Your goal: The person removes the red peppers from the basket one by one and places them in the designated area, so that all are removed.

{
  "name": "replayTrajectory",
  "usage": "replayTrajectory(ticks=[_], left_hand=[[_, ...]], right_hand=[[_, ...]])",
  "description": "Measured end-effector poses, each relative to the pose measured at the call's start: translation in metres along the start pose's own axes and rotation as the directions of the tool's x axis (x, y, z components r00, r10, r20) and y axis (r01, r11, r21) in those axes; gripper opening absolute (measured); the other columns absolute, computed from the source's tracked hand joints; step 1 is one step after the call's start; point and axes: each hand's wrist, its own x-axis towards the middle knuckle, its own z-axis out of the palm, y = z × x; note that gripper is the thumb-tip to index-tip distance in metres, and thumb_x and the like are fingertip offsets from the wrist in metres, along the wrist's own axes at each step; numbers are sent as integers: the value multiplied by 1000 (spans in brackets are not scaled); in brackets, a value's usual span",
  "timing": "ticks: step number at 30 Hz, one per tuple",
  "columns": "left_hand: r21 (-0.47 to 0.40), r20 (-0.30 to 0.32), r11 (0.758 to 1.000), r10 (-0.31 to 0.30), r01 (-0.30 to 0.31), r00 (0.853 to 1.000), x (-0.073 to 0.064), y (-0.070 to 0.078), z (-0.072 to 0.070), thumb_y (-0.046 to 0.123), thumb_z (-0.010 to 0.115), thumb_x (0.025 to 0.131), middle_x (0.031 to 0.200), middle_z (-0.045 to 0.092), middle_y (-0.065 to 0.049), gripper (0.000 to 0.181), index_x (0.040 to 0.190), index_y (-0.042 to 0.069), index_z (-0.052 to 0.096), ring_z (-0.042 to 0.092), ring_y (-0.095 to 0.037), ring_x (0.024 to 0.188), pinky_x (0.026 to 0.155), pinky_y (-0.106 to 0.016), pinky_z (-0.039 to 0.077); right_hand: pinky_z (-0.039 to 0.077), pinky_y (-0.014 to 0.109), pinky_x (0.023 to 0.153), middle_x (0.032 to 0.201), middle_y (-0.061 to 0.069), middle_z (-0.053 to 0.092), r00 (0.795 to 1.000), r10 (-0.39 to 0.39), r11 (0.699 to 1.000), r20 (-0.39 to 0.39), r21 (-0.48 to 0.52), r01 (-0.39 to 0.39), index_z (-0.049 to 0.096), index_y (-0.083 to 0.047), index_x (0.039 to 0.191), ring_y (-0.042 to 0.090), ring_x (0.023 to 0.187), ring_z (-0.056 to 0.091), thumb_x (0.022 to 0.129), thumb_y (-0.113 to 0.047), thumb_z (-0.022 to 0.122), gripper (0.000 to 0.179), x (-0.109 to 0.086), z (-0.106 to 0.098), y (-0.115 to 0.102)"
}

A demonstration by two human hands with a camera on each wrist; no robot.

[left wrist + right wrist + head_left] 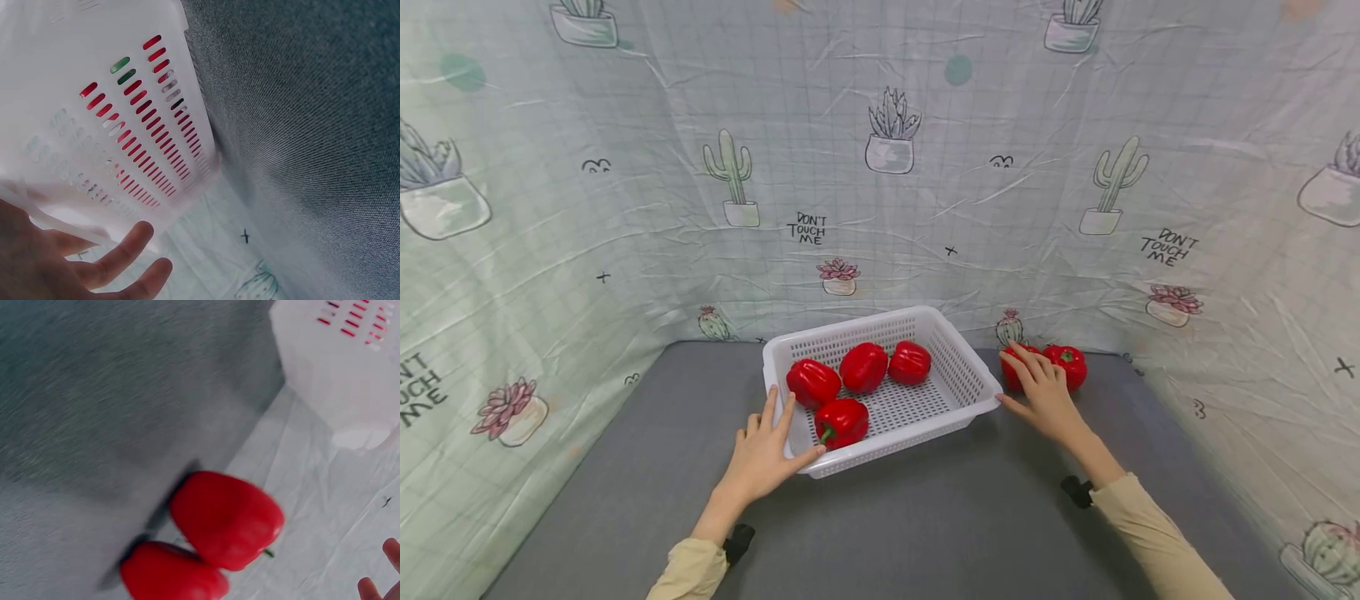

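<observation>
A white perforated plastic basket (898, 439) sits on the table holding several red bell peppers (864, 367). My left hand (758, 458) touches the basket's rim at its near left corner, fingers spread, the thumb at the front edge. In the left wrist view, its fingers (125, 253) extend beside the basket wall (37, 62). By the basket's right corner is my right hand (1047, 402), fingers extended, partly hiding one red bell pepper (1012, 373). A second bell pepper (1067, 367) lies just right of it. The right wrist view shows both peppers (225, 519) apart from the fingertips (369, 589).
A dark grey cloth covers the table (940, 525). Behind and on both sides hangs a pale curtain (850, 192) printed with cacti, close to the basket's far edge. Each wrist wears a black strap mount (739, 542).
</observation>
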Motion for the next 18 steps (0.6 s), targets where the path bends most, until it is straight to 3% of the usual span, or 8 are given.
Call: replayTrajectory(ticks=[12, 18], left_hand=[[7, -3, 1000, 1, -1, 1000, -2, -1, 0, 64, 55, 71, 148, 15, -18, 93, 141, 10, 26, 41, -36, 106, 80, -56, 39], [6, -10, 1000, 10, -10, 1000, -1, 0, 0, 64, 55, 71, 148, 15, -17, 94, 141, 10, 26, 41, -36, 106, 79, -55, 39]], right_hand=[[30, 50, 80, 136, 15, 37, 992, -121, 992, 24, -24, 122, 46, -7, 125, 32, 111, 38, 72, -32, 71, 64, 37, 6, -31], [31, 53, 85, 139, 14, 35, 986, -122, 990, 115, -55, 129, 44, -10, 128, 31, 114, 36, 74, -34, 69, 64, 58, 10, -47]])
